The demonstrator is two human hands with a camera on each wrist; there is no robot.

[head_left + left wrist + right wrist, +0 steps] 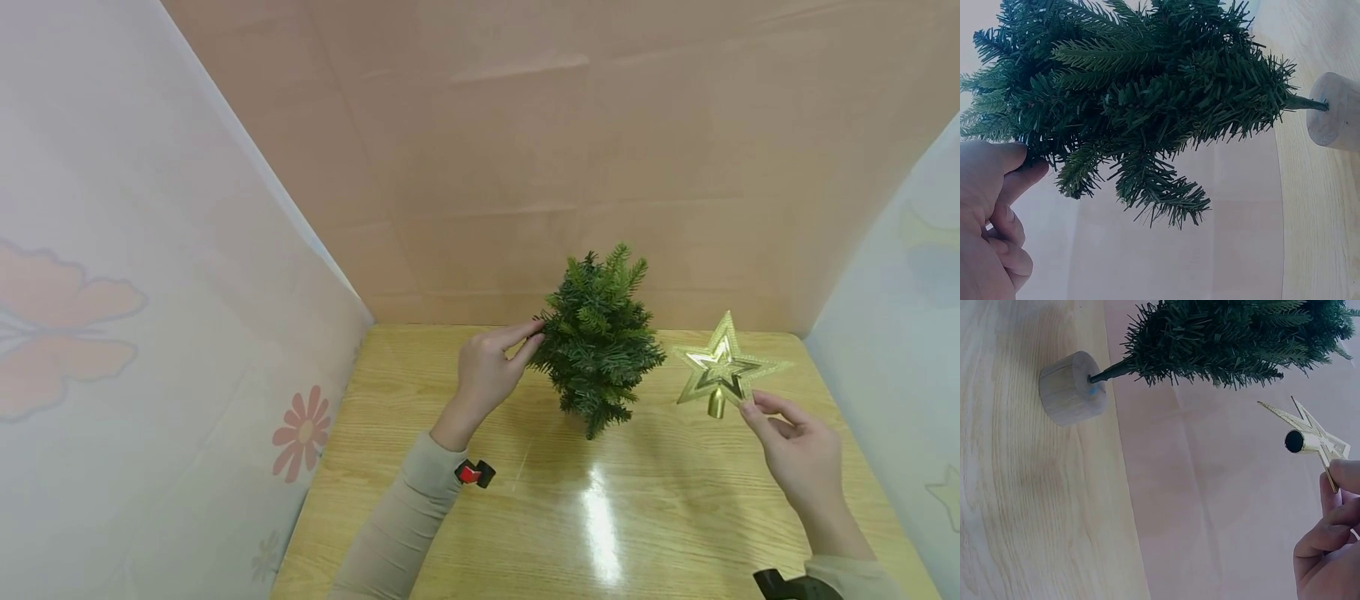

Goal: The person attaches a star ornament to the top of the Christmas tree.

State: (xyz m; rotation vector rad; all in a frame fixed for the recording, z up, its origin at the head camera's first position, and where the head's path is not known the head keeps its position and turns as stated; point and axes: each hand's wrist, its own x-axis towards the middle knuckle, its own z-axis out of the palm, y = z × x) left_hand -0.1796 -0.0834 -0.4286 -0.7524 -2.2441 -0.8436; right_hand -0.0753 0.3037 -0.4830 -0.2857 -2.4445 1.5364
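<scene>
A small artificial Christmas tree (596, 342) stands upright on the table, its round wooden base (1071, 390) visible in both wrist views. My left hand (489, 367) is at the tree's left side, thumb and index finger pinching the end of a branch; the needles partly hide the fingertips. To the right of the tree, my right hand (806, 454) pinches one lower point of a gold star tree topper (723, 367) between thumb and fingers. The star is held apart from the tree. Its short tube socket points down, and the right wrist view shows the dark opening.
The wooden table (517, 533) runs back to a brown covered wall (480, 167). A white panel with a printed butterfly and flowers (187, 275) borders the left side, and a pale panel (900, 333) the right.
</scene>
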